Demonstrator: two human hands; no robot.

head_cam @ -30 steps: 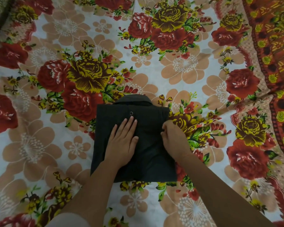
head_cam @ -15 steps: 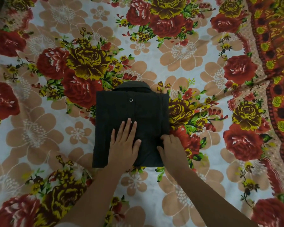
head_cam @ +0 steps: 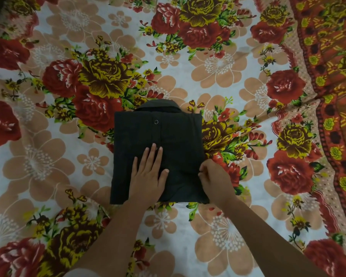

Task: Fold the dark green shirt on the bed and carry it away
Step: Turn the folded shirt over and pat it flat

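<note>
Your left hand (head_cam: 148,176) lies flat on the shirt (head_cam: 134,136), lower centre; your right hand (head_cam: 215,181) pinches its right edge. Tug that edge alone and the folds could spill.

You are in a home bedroom: a bed (head_cam: 218,80) fills the view, spread with a floral bedsheet (head_cam: 48,166) of red and yellow roses, its orange patterned border (head_cam: 338,80) running down the right.

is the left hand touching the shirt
Touching. The head view shows the left hand lying flat, fingers straight, on top of the folded shirt, with no gap between them.
</note>
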